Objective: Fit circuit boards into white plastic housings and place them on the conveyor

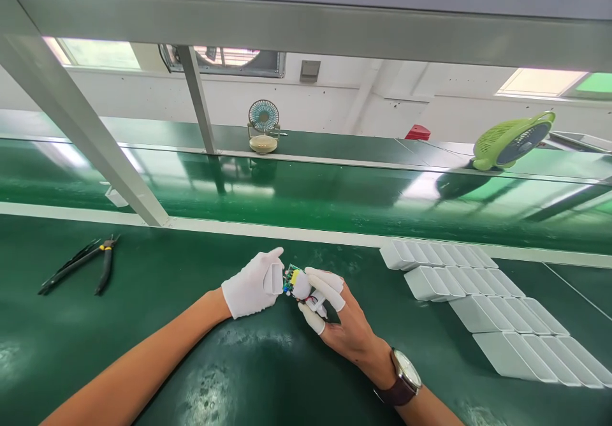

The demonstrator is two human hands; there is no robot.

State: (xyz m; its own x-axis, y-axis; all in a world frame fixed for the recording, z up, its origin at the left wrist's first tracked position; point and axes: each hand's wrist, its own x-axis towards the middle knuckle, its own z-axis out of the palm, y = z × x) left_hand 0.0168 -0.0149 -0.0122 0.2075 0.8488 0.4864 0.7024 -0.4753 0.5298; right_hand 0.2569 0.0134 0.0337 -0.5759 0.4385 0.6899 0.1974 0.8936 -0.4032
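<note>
My left hand point(252, 284), in a white glove, holds a small white plastic housing point(274, 278) above the green bench. My right hand point(337, 316), with white finger cots and a wristwatch, pinches a small green circuit board point(292, 278) with a yellow part and red wires. The board sits right against the open end of the housing, between the two hands. Both hands hover over the middle of the bench, just in front of me.
Rows of white plastic housings point(482, 298) lie to the right. Black pliers and tweezers point(86, 263) rest at the left. Beyond a white strip runs a green conveyor belt point(306, 190), with a small fan point(263, 126) and a green fan point(514, 139) behind. A metal frame post point(90, 152) slants at left.
</note>
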